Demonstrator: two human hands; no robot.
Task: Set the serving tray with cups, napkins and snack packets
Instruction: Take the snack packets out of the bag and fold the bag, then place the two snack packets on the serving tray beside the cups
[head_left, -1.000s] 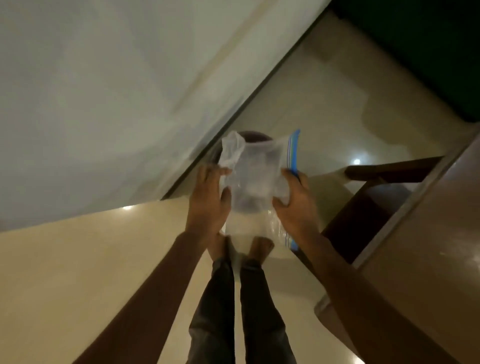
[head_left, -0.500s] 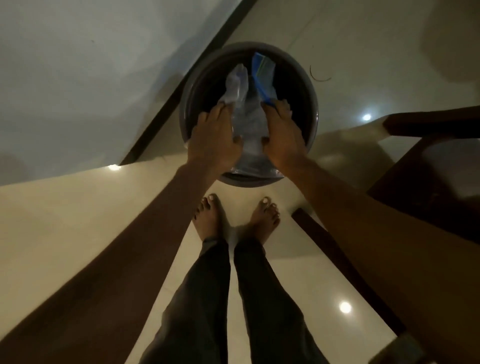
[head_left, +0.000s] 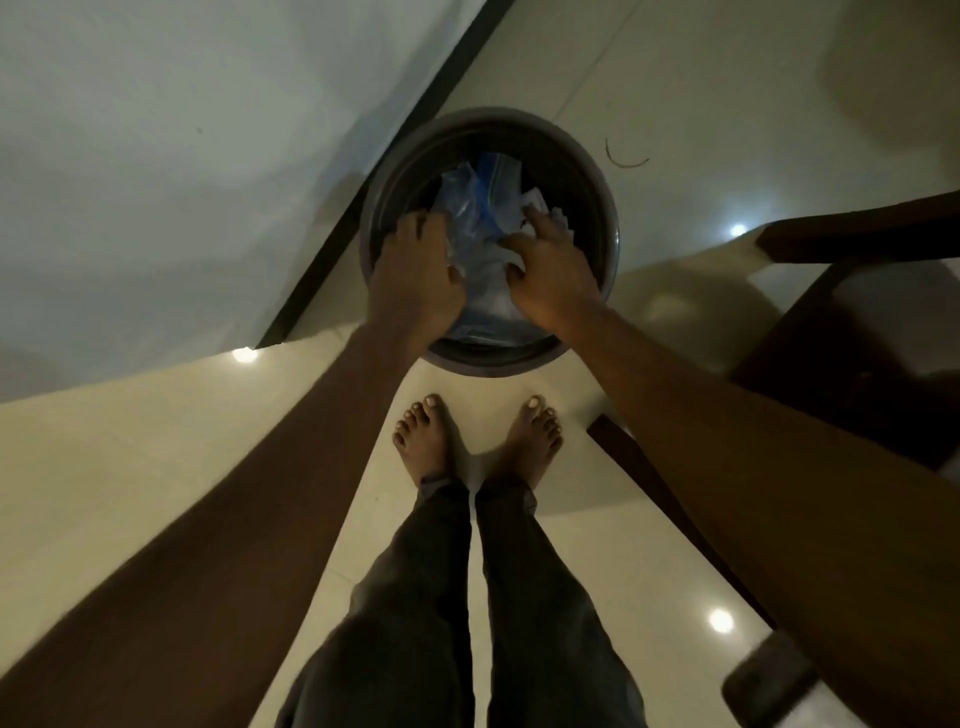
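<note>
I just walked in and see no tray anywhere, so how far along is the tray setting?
Nothing of a set tray shows: no tray, cups or napkins are in view. In hand: the left hand and right hand press a clear plastic bag with a blue strip into a round bin on the floor. Whatever remains of the tray setting cannot be judged here.

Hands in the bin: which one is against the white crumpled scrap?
The right hand: its fingertips reach the white crumpled scrap on the right side of the bin. The left hand touches only the clear blue-zip bag.
</note>
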